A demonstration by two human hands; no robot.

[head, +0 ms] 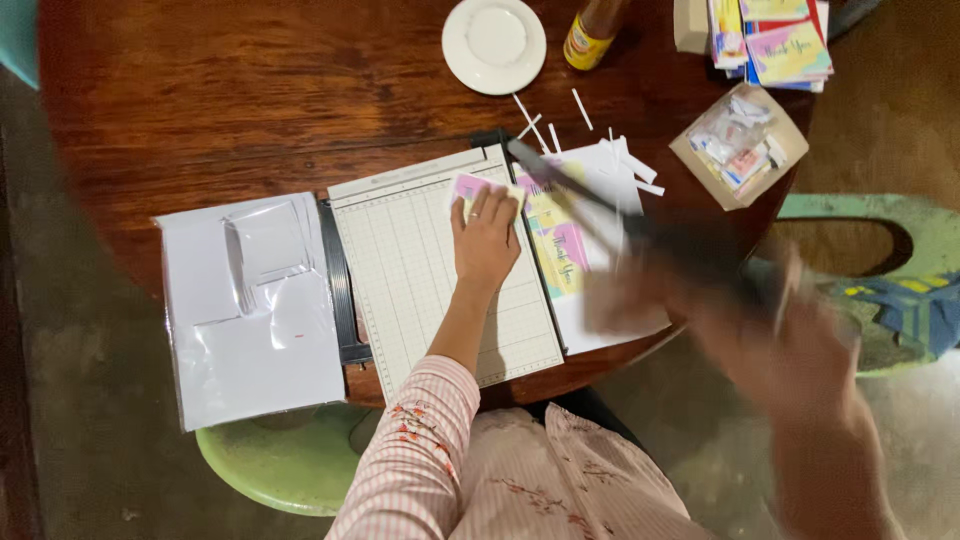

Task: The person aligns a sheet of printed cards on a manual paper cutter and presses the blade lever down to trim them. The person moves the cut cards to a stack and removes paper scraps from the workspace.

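A paper cutter with a gridded white board (pixel 420 270) lies on the round wooden table (pixel 220 90). My left hand (pixel 485 235) presses flat on a pastel printed card sheet (pixel 466 185) at the board's right edge. Printed cards (pixel 560 240) stick out past the cutting edge. My right hand (pixel 790 335), blurred by motion, grips the handle of the cutter's black blade arm (pixel 600 205), which is raised at a slant above the cards.
A clear plastic sleeve with white paper (pixel 250 300) lies left of the cutter. White paper strips (pixel 630 165) litter the table behind it. Farther back are a white lid (pixel 494 42), a yellow bottle (pixel 588 40), a stack of cards (pixel 780 45) and an open small box (pixel 740 145).
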